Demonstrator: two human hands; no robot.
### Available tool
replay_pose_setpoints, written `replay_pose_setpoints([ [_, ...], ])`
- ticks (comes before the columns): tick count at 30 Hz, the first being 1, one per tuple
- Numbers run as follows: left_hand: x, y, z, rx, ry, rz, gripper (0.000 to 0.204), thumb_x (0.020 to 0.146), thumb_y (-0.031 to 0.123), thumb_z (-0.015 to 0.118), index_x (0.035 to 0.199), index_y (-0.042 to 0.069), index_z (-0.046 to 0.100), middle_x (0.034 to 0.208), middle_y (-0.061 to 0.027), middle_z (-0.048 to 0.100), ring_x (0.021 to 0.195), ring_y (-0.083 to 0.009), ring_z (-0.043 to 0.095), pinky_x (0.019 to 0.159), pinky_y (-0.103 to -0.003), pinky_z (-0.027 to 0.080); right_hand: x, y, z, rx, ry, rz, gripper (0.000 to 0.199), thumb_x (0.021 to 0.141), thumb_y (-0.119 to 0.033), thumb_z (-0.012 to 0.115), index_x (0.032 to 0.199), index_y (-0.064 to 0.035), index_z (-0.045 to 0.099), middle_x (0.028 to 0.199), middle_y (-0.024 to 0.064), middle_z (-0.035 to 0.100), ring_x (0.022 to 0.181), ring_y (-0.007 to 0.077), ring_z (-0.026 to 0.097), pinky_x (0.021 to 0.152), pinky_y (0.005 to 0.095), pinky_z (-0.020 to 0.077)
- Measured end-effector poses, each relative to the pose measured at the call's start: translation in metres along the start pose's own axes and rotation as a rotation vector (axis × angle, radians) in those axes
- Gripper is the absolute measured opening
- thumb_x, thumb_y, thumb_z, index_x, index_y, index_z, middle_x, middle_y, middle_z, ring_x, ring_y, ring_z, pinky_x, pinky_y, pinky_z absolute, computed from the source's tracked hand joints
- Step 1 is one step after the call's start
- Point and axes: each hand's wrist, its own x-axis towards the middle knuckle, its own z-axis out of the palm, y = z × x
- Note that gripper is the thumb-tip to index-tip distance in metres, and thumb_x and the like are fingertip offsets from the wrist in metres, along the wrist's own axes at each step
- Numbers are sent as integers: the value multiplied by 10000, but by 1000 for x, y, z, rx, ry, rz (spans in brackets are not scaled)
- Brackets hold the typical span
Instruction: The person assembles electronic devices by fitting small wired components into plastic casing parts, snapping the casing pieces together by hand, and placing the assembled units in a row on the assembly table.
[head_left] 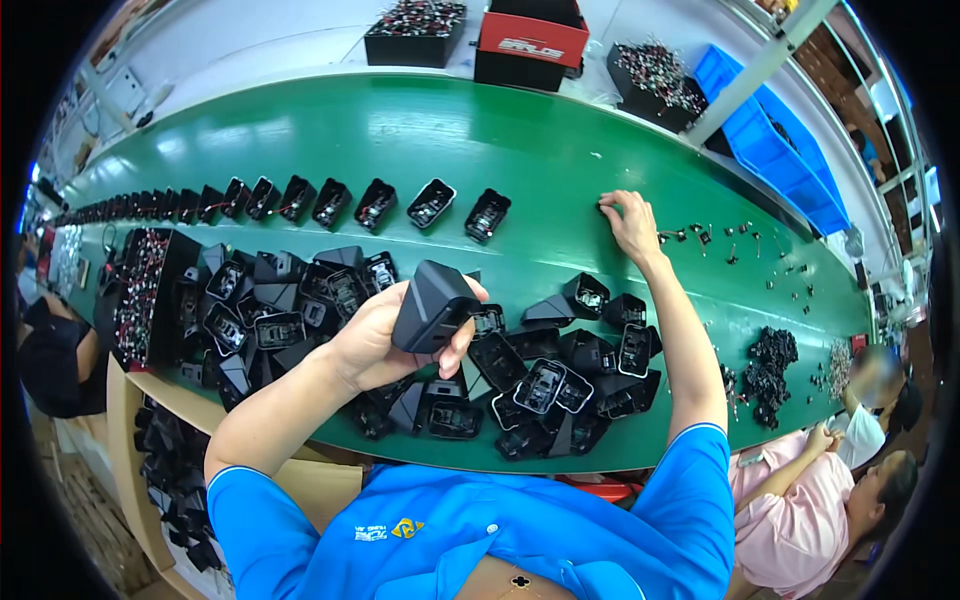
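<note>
The left hand [375, 335] is closed around a black case [432, 305], raised above the worktop [545, 135]; the case's inside is turned from view, so its stage cannot be told; the right hand [632, 228] has thumb and fingers drawn close over a small dark piece [603, 208], though whether it grips it is unclear; beyond the left hand a row of cases [375, 205] runs leftward, several showing wires inside, and seems the further-along portion; the loose heap of cases [540, 385] below and around that hand looks unsorted, so much appears left; small parts [705, 235] lie scattered right of the right hand.
</note>
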Motion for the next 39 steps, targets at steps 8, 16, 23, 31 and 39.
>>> replay_pose_setpoints([
  [8,-28,2,-6,-36,297,114,366,994,120,430,1355,66,452,958,-142,599,665,-171,542,531,-258,447,-2,-20,0,-241,50,-82,65,875,-158,638,906,-107,661,895,36,665,881,214,565,914,352,370],
  [16,-38,13,1,1084,397,668,325,941,14,532,1257,64,583,1133,-134,575,756,-177,580,652,-270,503,-5,-12,6,-324,57,-126,106,878,-194,668,927,-101,658,907,16,656,883,202,572,900,337,375],
  [23,-33,13,-4,1847,192,1126,355,826,2,647,1179,35,658,1158,-134,582,830,-213,620,784,-252,510,1,-35,-17,-48,133,-41,94,862,-140,677,949,-107,667,956,-19,711,915,183,604,942,336,359],
  [31,-36,17,-6,1989,124,1256,392,862,12,629,1253,34,619,1011,-153,650,862,-234,658,762,-288,535,-72,-183,-97,186,423,-180,143,822,-38,709,935,-117,672,1040,-14,735,1037,168,621,997,349,375],
  [39,-38,5,29,572,416,197,394,1012,142,464,1388,24,479,892,-180,681,872,-264,683,802,-371,539,-163,-276,-85,549,459,-277,183,815,-38,714,937,-137,622,1050,59,738,1051,222,617,1066,444,352],
])
